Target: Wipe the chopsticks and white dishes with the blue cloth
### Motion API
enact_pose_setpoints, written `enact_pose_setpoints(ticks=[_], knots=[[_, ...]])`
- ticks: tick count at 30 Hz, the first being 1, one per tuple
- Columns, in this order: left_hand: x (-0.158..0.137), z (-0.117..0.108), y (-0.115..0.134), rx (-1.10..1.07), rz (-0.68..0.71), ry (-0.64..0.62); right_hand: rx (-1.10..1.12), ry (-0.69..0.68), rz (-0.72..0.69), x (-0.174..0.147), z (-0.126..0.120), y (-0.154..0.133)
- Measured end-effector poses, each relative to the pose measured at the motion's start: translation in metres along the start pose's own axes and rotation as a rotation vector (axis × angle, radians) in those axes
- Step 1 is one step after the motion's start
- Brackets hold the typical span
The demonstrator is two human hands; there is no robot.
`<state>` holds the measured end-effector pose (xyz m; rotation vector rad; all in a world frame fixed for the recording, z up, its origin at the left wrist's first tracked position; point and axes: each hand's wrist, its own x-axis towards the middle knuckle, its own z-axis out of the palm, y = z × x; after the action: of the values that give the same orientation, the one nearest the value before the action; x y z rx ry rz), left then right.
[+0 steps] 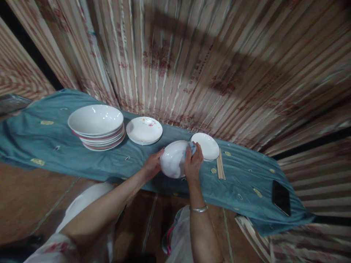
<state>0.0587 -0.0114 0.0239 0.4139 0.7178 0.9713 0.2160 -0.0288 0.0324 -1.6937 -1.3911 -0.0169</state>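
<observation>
A white bowl (pixel 172 160) is tilted up between my two hands above the cloth-covered table. My left hand (pixel 153 164) grips its left rim with the thumb on top. My right hand (pixel 194 160) presses a small blue-grey cloth (pixel 192 147) against the bowl's right side. Just behind that hand lies a white plate (pixel 207 146). Left of the bowl rests a short stack of flower-printed plates (pixel 144 129). Farther left stands a taller stack of large white bowls (pixel 95 120), several with reddish rims.
Wooden chopsticks (pixel 220 166) lie beside the white plate. A black phone (pixel 281 197) is near the right end of the teal tablecloth (pixel 109 164). Striped, printed curtains (pixel 175 65) hang right behind the table. A dark object (pixel 13 104) sits at the far left.
</observation>
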Motion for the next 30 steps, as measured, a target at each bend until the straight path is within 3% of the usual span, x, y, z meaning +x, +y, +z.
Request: enact_pose_setpoints(ticks=[15, 30], knots=[[0.001, -0.005, 0.005, -0.039, -0.103, 0.147, 0.06, -0.048, 0.029, -0.018, 0.012, 0.023], [0.003, -0.009, 0.003, -0.077, -0.099, 0.154, -0.012, -0.095, 0.082, -0.038, 0.01, 0.031]])
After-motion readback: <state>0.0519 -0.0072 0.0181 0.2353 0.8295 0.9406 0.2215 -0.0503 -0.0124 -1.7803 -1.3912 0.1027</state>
